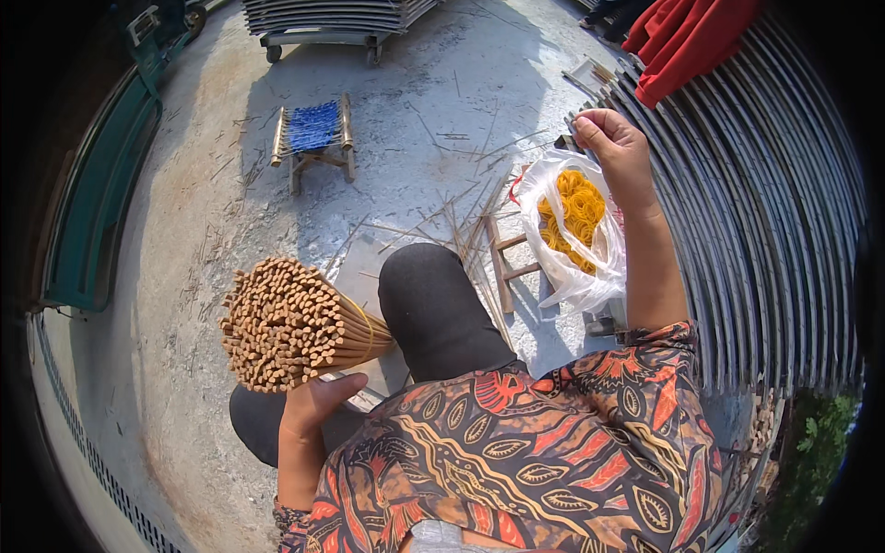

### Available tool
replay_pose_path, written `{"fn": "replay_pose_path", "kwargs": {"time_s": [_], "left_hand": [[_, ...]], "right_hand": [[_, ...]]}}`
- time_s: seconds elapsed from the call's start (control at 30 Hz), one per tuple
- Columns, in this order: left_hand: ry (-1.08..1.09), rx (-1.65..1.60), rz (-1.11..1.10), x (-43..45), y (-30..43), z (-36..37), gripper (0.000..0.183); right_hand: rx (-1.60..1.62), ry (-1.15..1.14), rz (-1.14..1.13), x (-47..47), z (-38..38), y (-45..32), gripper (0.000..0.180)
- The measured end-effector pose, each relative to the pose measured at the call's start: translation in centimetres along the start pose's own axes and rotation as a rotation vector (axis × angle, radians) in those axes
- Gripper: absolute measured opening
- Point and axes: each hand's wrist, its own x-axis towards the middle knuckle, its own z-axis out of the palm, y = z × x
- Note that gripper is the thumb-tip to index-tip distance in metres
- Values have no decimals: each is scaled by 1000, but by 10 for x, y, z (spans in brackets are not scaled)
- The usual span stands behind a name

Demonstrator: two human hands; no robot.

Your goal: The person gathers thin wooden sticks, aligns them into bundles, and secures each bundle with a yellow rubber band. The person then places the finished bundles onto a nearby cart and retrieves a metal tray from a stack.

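My left hand (314, 402) supports a thick bundle of brown sticks (287, 325), which look like incense sticks, from below. The cut ends face up and to the left, and a yellow rubber band (370, 332) circles the bundle near my black-clad knee (442, 311). My fingers are hidden behind the sticks. To the right, my right hand (612, 142) is raised beside a white plastic bag (546, 276), thumb pinched against the forefinger. Between those fingertips I make out nothing. Inside the open bag lies a heap of yellow rubber bands (574, 214).
A wooden stool frame (505, 269) is beside the bag. Ahead stands a small stool with blue webbing (312, 128). Stacked racks (760, 207) line the right, with a red garment (691, 41) on them. Loose thin sticks (477, 207) litter the concrete floor. A wheeled cart (325, 38) stands farther off.
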Motion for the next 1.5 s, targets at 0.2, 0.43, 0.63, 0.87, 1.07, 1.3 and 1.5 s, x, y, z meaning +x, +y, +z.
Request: {"fn": "replay_pose_path", "kwargs": {"time_s": [0.2, 0.43, 0.63, 0.87, 1.07, 1.3, 1.5], "left_hand": [[197, -28, 536, 14, -21, 6, 79], [347, 74, 303, 5, -60, 2, 74], [280, -82, 351, 2, -10, 7, 75], [307, 70, 347, 11, -59, -11, 72], [241, 175, 193, 12, -75, -12, 70], [76, -5, 98, 6, -12, -12, 80], [-81, -197, 325, 26, 36, -31, 111]], "right_hand": [[-300, 56, 403, -41, -53, 146, 17], [-468, 9, 501, -74, -47, 244, 21], [-677, -4, 481, -66, -31, 261, 22], [-137, 156, 677, -65, -42, 254, 11], [318, 233, 750, -63, -73, 211, 10], [87, 23, 713, -46, -59, 182, 10], [156, -405, 356, -24, 37, 54, 7]]}}
